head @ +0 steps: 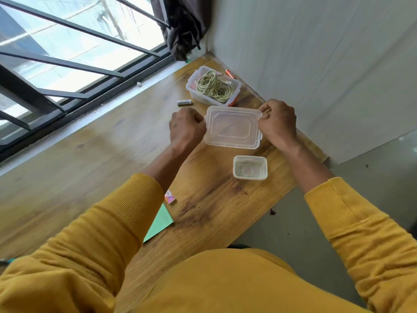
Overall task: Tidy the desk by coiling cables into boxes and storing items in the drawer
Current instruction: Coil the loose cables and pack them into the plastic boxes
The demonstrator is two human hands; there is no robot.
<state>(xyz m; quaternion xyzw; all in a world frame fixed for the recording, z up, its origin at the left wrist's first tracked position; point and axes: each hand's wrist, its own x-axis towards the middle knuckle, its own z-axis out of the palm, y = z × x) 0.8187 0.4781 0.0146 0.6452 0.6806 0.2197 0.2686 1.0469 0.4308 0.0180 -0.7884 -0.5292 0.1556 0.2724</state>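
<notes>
There is a single view, taken from a camera worn on the person's head. It looks forward and steeply down, so the wooden desk top runs diagonally from the lower left of the frame to the upper centre. The wide lens bends the barred window along the upper left and the pale wall at the upper right. The camera sits close: the mustard-yellow sleeves and torso fill the bottom of the frame, and both forearms reach up to mid-frame. Grey floor shows at the right edge. With only this camera, no second view overlaps it.
</notes>
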